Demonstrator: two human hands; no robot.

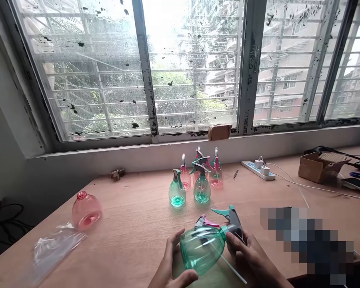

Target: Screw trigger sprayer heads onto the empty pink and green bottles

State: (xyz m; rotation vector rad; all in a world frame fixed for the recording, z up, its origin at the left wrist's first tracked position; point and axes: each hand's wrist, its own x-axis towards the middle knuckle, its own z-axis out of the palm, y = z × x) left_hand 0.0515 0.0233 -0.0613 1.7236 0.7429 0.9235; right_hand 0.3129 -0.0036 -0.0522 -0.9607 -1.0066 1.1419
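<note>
My left hand [166, 266] is wrapped round the body of a clear green spray bottle [202, 250], which lies tilted on its side above the table. At the bottle's neck, my right hand [253, 256] grips a grey spray head [235, 220] with a teal trigger. The head meets the neck; whether it is screwed tight I cannot tell. Behind the bottle, partly hidden, shows another spray head with a pink trigger [209, 221]. A thin white tube [234, 270] sticks out below the neck; which head it belongs to is unclear.
Several green and pink spray bottles [202, 188] with heads stand near the window wall. An open pink bottle [87, 210] stands at left by a plastic bag [57, 248]. A power strip [258, 170] and cardboard box [318, 167] are at right, near a pixelated patch.
</note>
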